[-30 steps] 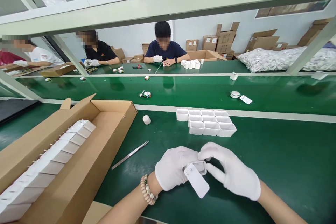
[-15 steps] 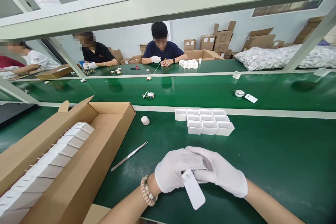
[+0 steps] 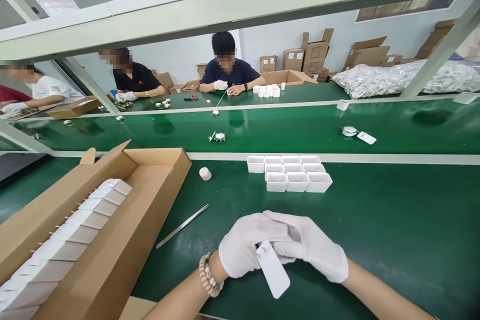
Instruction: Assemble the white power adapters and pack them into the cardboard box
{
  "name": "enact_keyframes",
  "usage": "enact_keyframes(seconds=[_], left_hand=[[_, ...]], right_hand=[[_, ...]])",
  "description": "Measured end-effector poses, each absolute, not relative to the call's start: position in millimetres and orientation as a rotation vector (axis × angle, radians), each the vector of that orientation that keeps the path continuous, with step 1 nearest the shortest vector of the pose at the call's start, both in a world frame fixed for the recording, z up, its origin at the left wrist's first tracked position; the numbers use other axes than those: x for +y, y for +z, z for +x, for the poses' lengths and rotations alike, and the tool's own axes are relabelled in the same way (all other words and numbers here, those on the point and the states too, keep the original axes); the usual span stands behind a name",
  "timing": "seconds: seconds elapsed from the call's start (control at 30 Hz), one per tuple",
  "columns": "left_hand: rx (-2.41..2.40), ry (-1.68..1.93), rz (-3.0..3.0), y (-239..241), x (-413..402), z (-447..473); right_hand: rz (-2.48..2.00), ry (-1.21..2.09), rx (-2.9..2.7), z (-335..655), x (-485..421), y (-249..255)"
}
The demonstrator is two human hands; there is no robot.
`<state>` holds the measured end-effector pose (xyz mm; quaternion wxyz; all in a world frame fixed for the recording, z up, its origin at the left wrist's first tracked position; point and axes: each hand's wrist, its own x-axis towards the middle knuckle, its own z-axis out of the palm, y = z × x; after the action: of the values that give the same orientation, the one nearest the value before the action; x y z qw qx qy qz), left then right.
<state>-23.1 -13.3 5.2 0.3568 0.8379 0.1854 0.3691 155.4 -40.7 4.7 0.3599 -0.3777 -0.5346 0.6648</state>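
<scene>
Both gloved hands are closed together low in the middle of the view. My left hand (image 3: 245,245) and my right hand (image 3: 313,247) wrap round one white piece that their fingers almost entirely hide. Out of the left palm hangs a flat white rounded plate (image 3: 275,272) with a small metal spot at its upper end. Beyond the hands stand several open white plastic cases (image 3: 277,183) in rows. A pair of metal tweezers (image 3: 182,226) lies to the left, and a small white round cap (image 3: 205,174) rests above it.
A long cardboard box (image 3: 165,180) at left holds a row of white cases (image 3: 84,220). Across the bench runs a green conveyor belt (image 3: 285,130), carrying small circuit parts (image 3: 218,137) and a white disc (image 3: 349,131) with a plate. Co-workers (image 3: 227,67) sit beyond it.
Parts on the belt have shifted slightly to the right. The view has moved a little; my hands stay closed together, with the plate still hanging below them.
</scene>
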Motion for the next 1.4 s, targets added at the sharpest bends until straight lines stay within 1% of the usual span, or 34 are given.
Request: enact_keyframes(seconds=[0.13, 0.2, 0.23, 0.27, 0.37, 0.4, 0.47, 0.53, 0.6, 0.67, 0.73, 0.8, 0.87, 0.9, 0.93, 0.97, 1.03, 1.1, 1.23, 1.4], left_hand=[[0.602, 0.952, 1.952, 11.5, -14.5, -25.2], [0.639, 0.959, 1.880, 14.1, -14.0, -27.2], [0.647, 0.967, 1.844, 14.8, -13.7, -28.1], [0.658, 0.979, 1.803, 14.9, -13.3, -28.7], [0.724, 0.971, 1.739, 12.0, -13.0, -28.3], [0.754, 0.970, 1.759, 10.2, -13.1, -27.5], [0.790, 0.985, 1.816, 5.7, -13.6, -25.5], [0.810, 1.014, 1.889, 1.0, -14.1, -24.5], [0.858, 1.000, 1.953, -2.9, -14.5, -25.3], [0.967, 0.969, 1.992, -4.7, -15.0, -27.6], [1.056, 1.005, 2.018, -3.3, -15.5, -30.5], [1.087, 1.103, 2.106, 1.2, -16.5, -32.5], [1.070, 1.157, 2.260, 8.1, -18.1, -32.7], [1.046, 1.152, 2.342, 11.7, -19.1, -32.0], [1.013, 1.136, 2.412, 15.1, -20.1, -31.0], [0.976, 1.123, 2.460, 17.8, -21.0, -29.9], [0.904, 1.117, 2.483, 20.8, -22.6, -28.1], [0.864, 1.139, 2.444, 20.5, -23.4, -27.7], [0.797, 1.133, 2.392, 19.0, -22.6, -29.1], [0.611, 1.014, 2.373, 27.9, -18.4, -26.7]], right_hand=[[-0.750, 1.756, -1.493, 166.1, -37.2, 6.1], [-0.779, 1.654, -1.543, 168.7, -39.4, 3.5], [-0.837, 1.504, -1.592, 168.8, -41.4, 1.3], [-0.903, 1.287, -1.655, 168.1, -43.8, -1.0], [-1.066, 0.480, -1.841, 162.1, -51.8, -5.8], [-1.098, 0.293, -1.905, 159.3, -54.1, -6.0], [-1.140, 0.107, -2.039, 154.3, -57.0, -5.3], [-1.164, 0.067, -2.110, 151.9, -57.1, -5.6], [-1.166, 0.059, -2.051, 152.9, -55.0, -8.1], [-1.218, 0.139, -1.896, 155.4, -52.1, -10.7], [-1.326, 0.395, -1.722, 155.9, -49.9, -10.2], [-1.312, 0.910, -1.589, 151.7, -49.2, -6.4], [-1.068, 1.527, -1.376, 143.2, -50.1, -2.9], [-0.900, 1.782, -1.219, 138.4, -51.1, -2.6], [-0.750, 1.975, -1.044, 133.8, -52.2, -3.7], [-0.637, 2.094, -0.878, 130.0, -53.5, -5.9], [-0.516, 2.171, -0.670, 125.7, -55.6, -12.7], [-0.479, 2.155, -0.612, 125.7, -56.7, -19.3], [-0.505, 2.098, -0.721, 131.0, -54.6, -22.7], [-0.604, 1.976, -0.994, 135.6, -51.9, -16.1]])
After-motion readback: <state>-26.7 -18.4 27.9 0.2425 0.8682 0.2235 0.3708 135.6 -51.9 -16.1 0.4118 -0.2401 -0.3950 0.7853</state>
